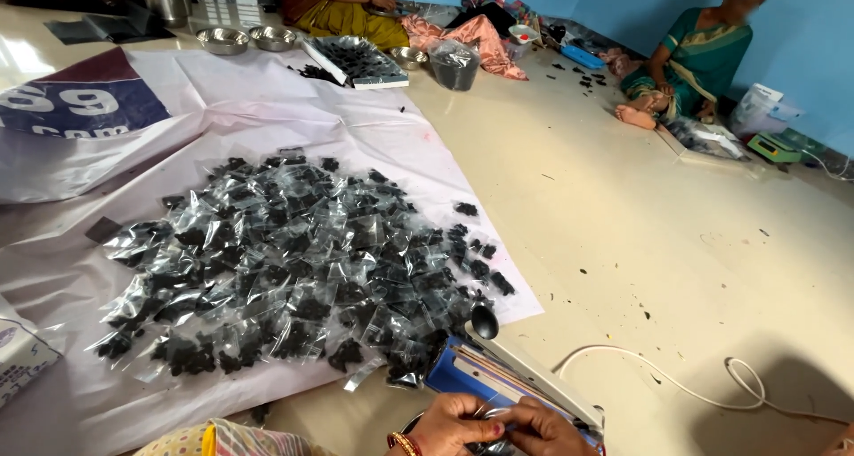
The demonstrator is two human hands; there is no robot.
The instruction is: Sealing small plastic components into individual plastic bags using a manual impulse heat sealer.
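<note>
Hundreds of clear packets of dark bits (294, 260) heaped on white sheet (267, 109), just beyond blue heat sealer (471, 371) for easy reach | left hand (454, 425) and right hand (543, 429) together pinch a small packet (491, 444), probably, at sealer's near end.

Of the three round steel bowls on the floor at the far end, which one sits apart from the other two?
The small bowl right of the tray of dark pieces. The other two bowls sit side by side left of that tray.
</note>
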